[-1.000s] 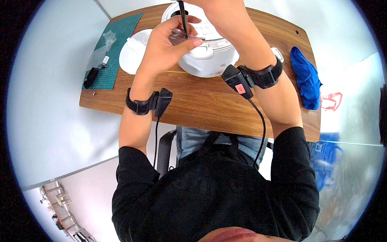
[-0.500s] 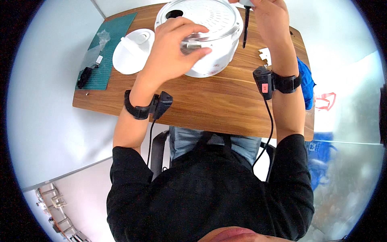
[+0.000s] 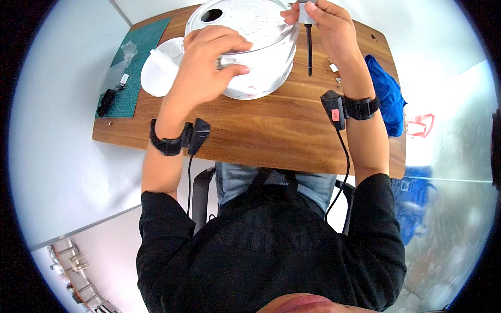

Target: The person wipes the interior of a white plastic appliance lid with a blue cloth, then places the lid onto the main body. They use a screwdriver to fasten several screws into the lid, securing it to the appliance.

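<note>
A white round pot-like appliance point(image 3: 259, 73) stands at the far middle of the table, its ribbed top facing up with a dark round hole in it. Faint floral print marks its side. My left hand point(image 3: 206, 65) grips its near left edge, thumb below and fingers above a small shiny fitting. In my right hand point(image 3: 331, 26) is a screwdriver point(image 3: 310, 49) with a grey handle, held to the right of the appliance. Its dark shaft points down towards me, and the tip is apart from everything. Left of the appliance lies a white oval lid-like piece point(image 3: 151, 78).
A green cutting mat point(image 3: 136, 68) covers the table's left end, with a clear plastic bag point(image 3: 129, 52) and a black bundle point(image 3: 106, 103) on it. Small white bits point(image 3: 333, 67) lie near my right wrist. A blue cloth point(image 3: 385, 96) sits at the right edge of the wooden table point(image 3: 261, 135).
The appliance and my left hand on it have shifted a little to the left. My right hand has moved slightly left too, and the screwdriver's tip has come nearer to me.
</note>
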The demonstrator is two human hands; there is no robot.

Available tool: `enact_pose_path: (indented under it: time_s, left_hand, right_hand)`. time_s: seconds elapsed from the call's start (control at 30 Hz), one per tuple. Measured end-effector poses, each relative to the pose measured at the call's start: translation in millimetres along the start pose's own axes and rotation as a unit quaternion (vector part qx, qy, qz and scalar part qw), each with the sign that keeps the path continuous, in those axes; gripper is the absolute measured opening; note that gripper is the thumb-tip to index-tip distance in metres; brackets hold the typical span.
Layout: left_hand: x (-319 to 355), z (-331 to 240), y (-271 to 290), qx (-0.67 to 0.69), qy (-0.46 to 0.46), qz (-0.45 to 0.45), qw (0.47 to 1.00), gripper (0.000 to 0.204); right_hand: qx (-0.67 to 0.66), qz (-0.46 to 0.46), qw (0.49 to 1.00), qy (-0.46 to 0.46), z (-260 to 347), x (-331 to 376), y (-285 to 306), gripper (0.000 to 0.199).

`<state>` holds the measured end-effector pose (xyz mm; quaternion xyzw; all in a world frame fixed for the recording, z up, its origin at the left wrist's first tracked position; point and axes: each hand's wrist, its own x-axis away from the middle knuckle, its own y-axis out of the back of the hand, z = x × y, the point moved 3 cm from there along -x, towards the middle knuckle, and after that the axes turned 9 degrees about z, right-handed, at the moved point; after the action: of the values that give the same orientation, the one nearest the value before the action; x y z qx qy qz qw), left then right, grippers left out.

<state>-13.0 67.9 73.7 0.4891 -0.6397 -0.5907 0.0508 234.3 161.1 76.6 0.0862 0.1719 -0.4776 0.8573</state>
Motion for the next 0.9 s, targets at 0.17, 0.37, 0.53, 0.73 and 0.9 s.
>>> enact_pose_path:
  time_s: [0.17, 0.37, 0.53, 0.73, 0.9]
  left_hand:
    - [17, 13, 25, 0.005, 0.007, 0.041, 0.999, 0.034]
    - [13, -17, 22, -0.017, 0.097, 0.022, 0.995, 0.036]
    - [18, -7, 10, -0.029, 0.128, -0.019, 0.991, 0.041]
    - [17, 21, 19, 0.009, 0.064, -0.020, 0.998, 0.041]
    - [15, -5, 20, -0.052, 0.081, -0.081, 0.992, 0.033]
  right_hand:
    - [0.024, 0.028, 0.999, -0.012, 5, 6, -13, 0.023]
    - [0.107, 0.051, 0.992, 0.045, -6, 1, -22, 0.028]
    - [0.123, 0.048, 0.991, 0.029, -3, 5, -29, 0.029]
    - [0.061, 0.083, 0.994, 0.037, -3, 7, -33, 0.030]
    - [0.123, 0.006, 0.990, 0.065, 12, 26, -2, 0.029]
